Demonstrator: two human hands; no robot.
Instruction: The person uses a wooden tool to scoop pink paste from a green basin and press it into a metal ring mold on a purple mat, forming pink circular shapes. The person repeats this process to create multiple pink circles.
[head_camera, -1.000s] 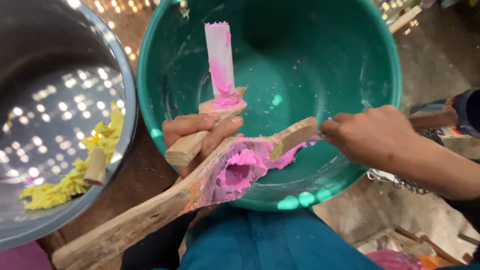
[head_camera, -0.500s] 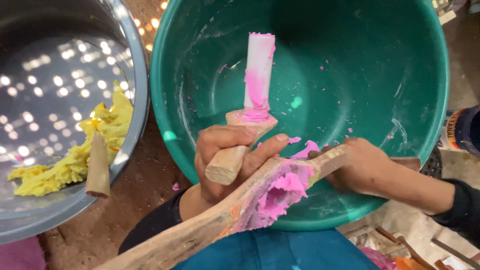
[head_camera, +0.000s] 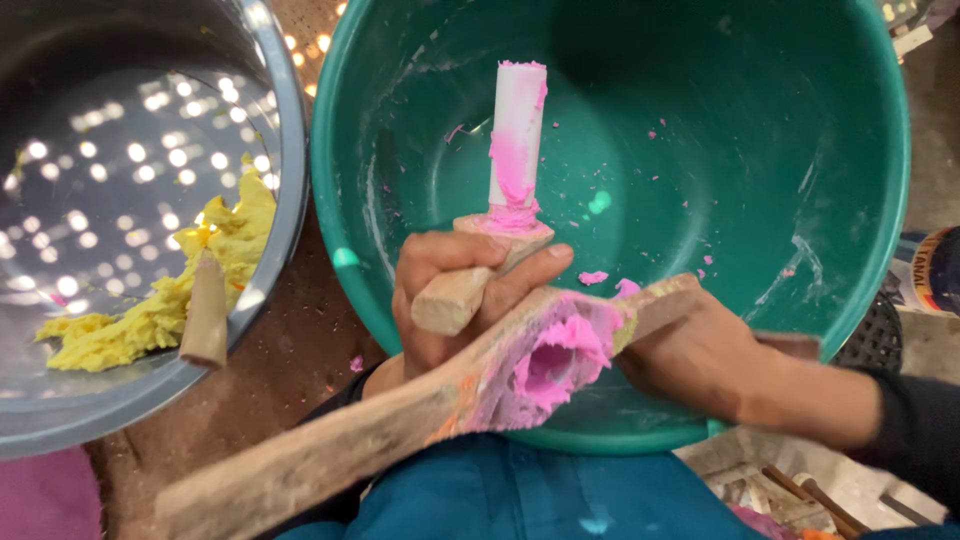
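My left hand (head_camera: 455, 275) grips a short wooden handle (head_camera: 462, 288) topped by a white tube (head_camera: 517, 135) smeared with pink paste, held upright over the green plastic basin (head_camera: 420, 90). A long wooden mould (head_camera: 400, 420) with a hollow packed with pink paste (head_camera: 560, 360) runs from the lower left up across my lap. My right hand (head_camera: 700, 355) is closed around the mould's far end, just under the basin's near rim. Pink flecks dot the basin's inside.
A grey metal basin (head_camera: 285, 150) at the left holds yellow paste (head_camera: 160, 310) and a small wooden stick (head_camera: 205, 315). Blue cloth (head_camera: 520, 500) covers my lap. A can (head_camera: 930, 270) and a dark basket stand at the right edge.
The tube on its handle has tilted from leaning left to nearly upright. My right hand has slid along the mould's end, and the view has shifted left and closer.
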